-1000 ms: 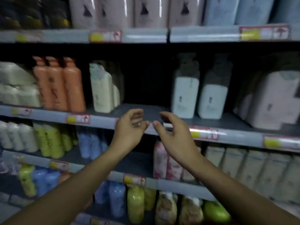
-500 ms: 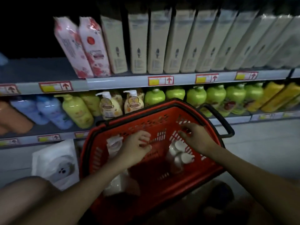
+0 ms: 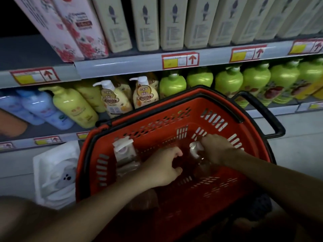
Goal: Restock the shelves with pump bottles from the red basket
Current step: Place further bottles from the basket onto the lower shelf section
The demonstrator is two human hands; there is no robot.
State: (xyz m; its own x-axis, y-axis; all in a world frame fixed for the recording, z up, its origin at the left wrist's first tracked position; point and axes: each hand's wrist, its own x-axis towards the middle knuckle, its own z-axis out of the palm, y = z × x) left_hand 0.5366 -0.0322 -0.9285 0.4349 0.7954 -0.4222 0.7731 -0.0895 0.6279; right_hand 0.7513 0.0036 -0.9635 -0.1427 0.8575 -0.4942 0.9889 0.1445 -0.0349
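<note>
Both hands reach inside the red basket [image 3: 174, 117], which sits low before the shelves. The right hand [image 3: 218, 148] curls its fingers around the white pump head of a dark pump bottle [image 3: 196, 151] near the far wall. The left hand [image 3: 164, 167] is curled beside it, though what it holds is hidden. Another bottle [image 3: 124, 152] leans against the basket's left wall, leaving bare floor mid-basket.
</note>
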